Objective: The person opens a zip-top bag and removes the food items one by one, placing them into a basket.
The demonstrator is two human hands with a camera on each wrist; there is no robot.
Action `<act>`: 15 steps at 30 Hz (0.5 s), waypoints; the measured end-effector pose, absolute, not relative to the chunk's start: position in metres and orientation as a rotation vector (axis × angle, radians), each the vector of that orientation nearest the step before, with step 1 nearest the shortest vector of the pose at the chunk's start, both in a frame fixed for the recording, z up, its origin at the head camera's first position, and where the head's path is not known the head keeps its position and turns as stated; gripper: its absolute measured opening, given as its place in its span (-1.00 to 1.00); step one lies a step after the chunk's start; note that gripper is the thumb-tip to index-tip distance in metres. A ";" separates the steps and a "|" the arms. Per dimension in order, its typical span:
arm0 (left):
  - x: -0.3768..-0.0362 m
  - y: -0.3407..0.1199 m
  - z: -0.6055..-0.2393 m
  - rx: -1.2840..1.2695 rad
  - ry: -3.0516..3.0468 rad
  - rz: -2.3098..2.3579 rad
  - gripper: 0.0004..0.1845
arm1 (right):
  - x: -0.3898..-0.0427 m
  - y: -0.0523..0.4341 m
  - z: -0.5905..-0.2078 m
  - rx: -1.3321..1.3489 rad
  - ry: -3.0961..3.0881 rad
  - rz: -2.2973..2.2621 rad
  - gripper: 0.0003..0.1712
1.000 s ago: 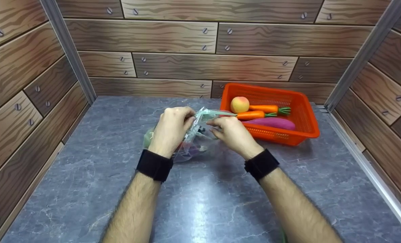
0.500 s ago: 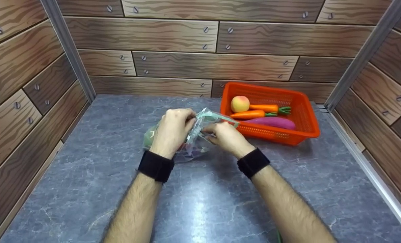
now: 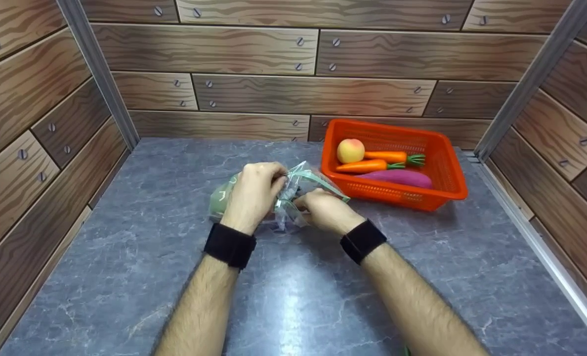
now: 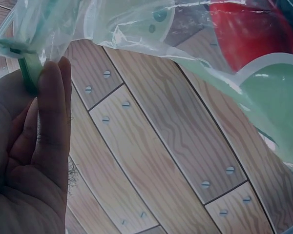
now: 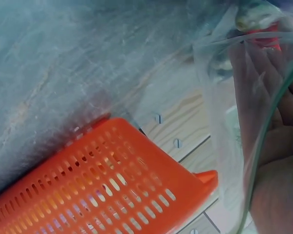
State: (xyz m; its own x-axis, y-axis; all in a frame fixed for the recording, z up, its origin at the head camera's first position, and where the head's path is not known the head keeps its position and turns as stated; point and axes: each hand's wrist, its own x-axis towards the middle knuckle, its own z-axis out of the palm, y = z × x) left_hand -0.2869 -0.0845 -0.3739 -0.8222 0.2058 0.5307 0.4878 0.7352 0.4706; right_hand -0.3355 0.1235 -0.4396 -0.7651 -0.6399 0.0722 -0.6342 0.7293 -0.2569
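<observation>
A thin, crinkled clear plastic bag [image 3: 293, 198] with a pale green zip strip along its mouth lies near the middle of the grey, marble-patterned surface [image 3: 125, 257]. Its film is glossy and wrinkled, and something green bulges inside at its left end. The left hand [image 3: 251, 195] pinches the green strip at the bag's top edge; in the left wrist view the strip sits between thumb and fingers [image 4: 51, 112]. The right hand [image 3: 325, 212] grasps the bag's right side, its fingers partly inside the film as the right wrist view shows. The bag sits between the two hands, touching both.

Just to the right and farther back stands an orange perforated plastic basket [image 3: 437, 193], rectangular, holding a round peach [image 3: 350, 151], two tapered carrots [image 3: 372, 162] and a smooth purple sweet potato [image 3: 399, 178]. Wood-grain panels with screw heads wall the space.
</observation>
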 end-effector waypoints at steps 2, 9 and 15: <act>-0.288 -0.085 -0.375 -0.525 -2.490 -0.857 -0.92 | -0.335 0.122 -0.442 -1.057 2.902 -0.421 -0.89; -0.291 -0.084 -0.381 -0.528 -2.494 -0.860 -0.94 | -0.332 0.119 -0.453 -1.046 2.904 -0.438 -0.83; -0.294 -0.084 -0.385 -0.541 -2.469 -0.859 -0.94 | -0.332 0.118 -0.462 -1.188 2.948 -0.366 -0.78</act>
State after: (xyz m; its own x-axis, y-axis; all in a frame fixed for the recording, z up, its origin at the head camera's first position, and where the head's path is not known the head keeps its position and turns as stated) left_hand -0.2941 -0.0839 -0.3848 -0.8132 0.2079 0.5435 0.5004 0.7266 0.4708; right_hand -0.3316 0.1185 -0.4617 -0.7228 -0.6770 0.1384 -0.6903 0.6984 -0.1892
